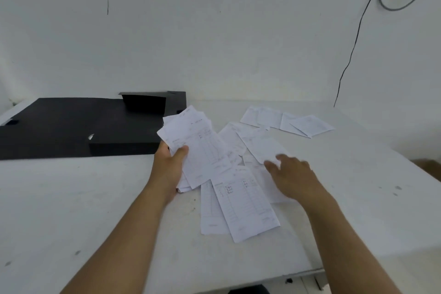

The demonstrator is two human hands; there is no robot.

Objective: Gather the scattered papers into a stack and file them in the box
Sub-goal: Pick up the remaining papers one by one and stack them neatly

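Note:
My left hand (170, 165) grips a bundle of white printed papers (195, 141), thumb on top, lifted and tilted beside the box. My right hand (292, 175) hovers with fingers spread over a loose sheet (263, 144) in the middle pile, fingertips touching its near edge. Two more sheets (243, 207) lie flat on the table between my forearms. Several other papers (286, 120) lie fanned out farther back to the right. The black file box (71, 126) lies open and flat at the left, its flap (144, 102) standing up at the back.
The white table (95, 198) ends at a front edge (298, 272) at the lower right. A white wall stands close behind. A black cable (353, 50) hangs down the wall at the right, reaching the tabletop.

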